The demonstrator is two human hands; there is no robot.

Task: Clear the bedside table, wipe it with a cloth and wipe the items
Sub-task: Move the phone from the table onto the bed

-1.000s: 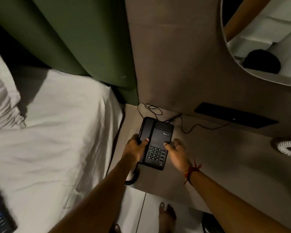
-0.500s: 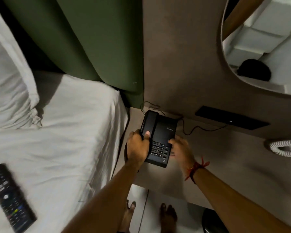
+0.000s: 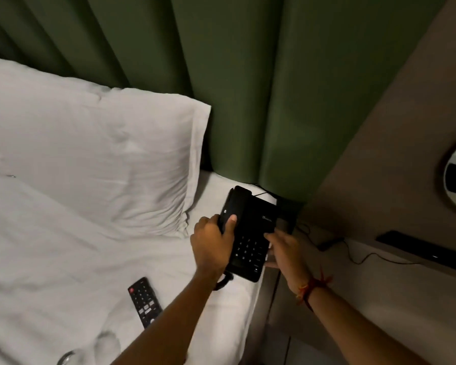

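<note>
A white-sheeted bed (image 3: pixel 63 246) fills the left of the head view, with a plump white pillow (image 3: pixel 90 154) at about ten o'clock. A black television remote control with small buttons (image 3: pixel 144 301) lies flat on the sheet at seven o'clock.

Just right of centre, a black plastic corded desk telephone (image 3: pixel 248 233) is held over the bed's right edge, close to the padded green headboard (image 3: pixel 248 88) at twelve o'clock. The left hand (image 3: pixel 212 245) wraps the phone's left side, its thumb pressed on the handset; this grip is closed around the phone. The right hand (image 3: pixel 283 250), with a red thread at the wrist, steadies the right edge with fingers loosely spread.

The phone looks light and rigid, but the handset probably sits loose in its cradle and a thin black cable (image 3: pixel 353 255) trails to four o'clock across the pale bedside surface (image 3: pixel 379 291). Holding base and handset together, as the left hand does, seems the safest hold; the cable could snag or pull.
</note>
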